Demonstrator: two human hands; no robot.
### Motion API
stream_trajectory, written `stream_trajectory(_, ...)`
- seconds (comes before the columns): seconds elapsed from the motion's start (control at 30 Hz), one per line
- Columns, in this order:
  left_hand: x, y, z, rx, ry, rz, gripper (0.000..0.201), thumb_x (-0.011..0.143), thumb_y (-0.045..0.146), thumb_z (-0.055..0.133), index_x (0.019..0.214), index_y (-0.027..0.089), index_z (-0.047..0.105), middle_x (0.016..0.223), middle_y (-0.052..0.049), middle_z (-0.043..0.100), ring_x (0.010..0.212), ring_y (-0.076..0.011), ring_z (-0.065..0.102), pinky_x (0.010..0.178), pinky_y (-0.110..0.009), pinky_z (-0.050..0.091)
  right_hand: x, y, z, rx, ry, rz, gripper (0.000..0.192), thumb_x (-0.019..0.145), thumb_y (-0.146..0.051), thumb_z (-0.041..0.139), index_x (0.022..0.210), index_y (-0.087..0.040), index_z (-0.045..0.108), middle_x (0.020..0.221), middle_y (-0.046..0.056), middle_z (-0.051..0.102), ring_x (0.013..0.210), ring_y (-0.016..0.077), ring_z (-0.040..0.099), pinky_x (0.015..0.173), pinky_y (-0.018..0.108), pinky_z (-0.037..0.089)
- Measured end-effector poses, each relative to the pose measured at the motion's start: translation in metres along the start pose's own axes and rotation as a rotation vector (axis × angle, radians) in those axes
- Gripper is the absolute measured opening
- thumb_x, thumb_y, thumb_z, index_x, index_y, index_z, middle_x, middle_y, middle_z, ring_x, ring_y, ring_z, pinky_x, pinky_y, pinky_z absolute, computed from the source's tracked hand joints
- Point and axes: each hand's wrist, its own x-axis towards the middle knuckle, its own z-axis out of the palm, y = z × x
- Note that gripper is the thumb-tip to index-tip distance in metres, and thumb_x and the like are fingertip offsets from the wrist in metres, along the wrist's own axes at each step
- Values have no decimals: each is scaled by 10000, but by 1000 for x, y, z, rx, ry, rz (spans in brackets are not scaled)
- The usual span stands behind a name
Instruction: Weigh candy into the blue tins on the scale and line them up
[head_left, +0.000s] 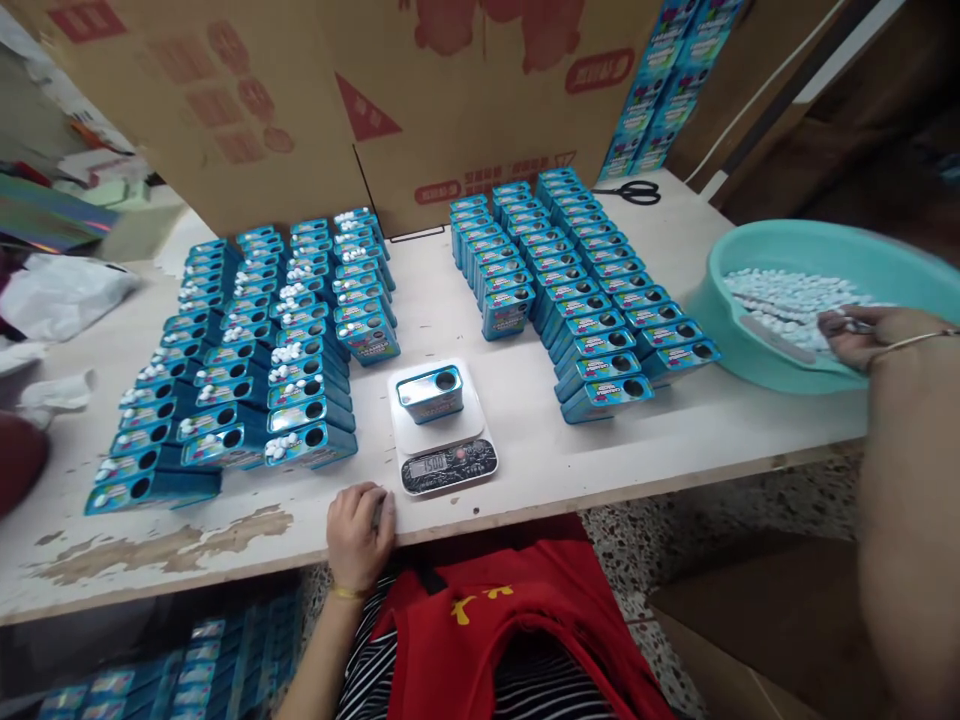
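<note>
One blue tin [431, 405] sat on digital scale [442, 445], presumably for weighing. Right hand [855, 338] curled at white pellets [795, 295] in turquoise basin [784, 375]; left hand [361, 535] curled at table [540, 450] edge. Couldn't tell what either held.

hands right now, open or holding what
Left hand: loosely closed at the table; any contents hidden.
Right hand: in the basin, at white pellets; grip cannot be told.
</note>
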Motion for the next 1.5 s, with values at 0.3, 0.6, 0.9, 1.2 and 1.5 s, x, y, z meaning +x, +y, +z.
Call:
stream_trajectory(0.3,-1,0,-1,-14,30,24,32,845,219,552,853,190,562,859,-61,598,818,-192,519,739,-328,401,-145,-150,81,397,-813,114,70,796,-119,611,769,-170,650,707,51,621,494,52,478,441,226,339)
stream_trajectory(0.6,-6,-2,0,-30,42,5,91,859,241,522,834,184,588,849,-62,608,807,-188,531,745,-328,409,-246,-205,178,-189,-1193,-389,47,822,-124,580,828,-122,626,481,-57,523,413,66,468,471,195,366)
stream_trajectory(0.9,-6,-2,-1,-3,74,34,70,849,237,545,823,184,582,841,-60,618,793,-191,519,725,-323,396,-254,-212,186,-483,-1024,-629,198,812,-207,631,1000,-153,663,709,7,630,633,108,545,601,218,384)
stream_trajectory(1.2,-7,-1,1,0,58,18,64,844,235,552,827,184,586,838,-57,620,797,-190,518,722,-320,392,-255,-215,194,-501,-973,-724,88,783,-203,669,814,-129,705,737,34,647,682,118,530,616,227,366)
stream_trajectory(1.5,-7,-1,2,4,67,23,56,839,234,560,828,185,585,836,-55,623,790,-189,520,716,-319,392,-253,-214,197,-499,-975,-704,66,791,-172,653,789,-126,701,783,55,680,712,127,569,637,230,400)
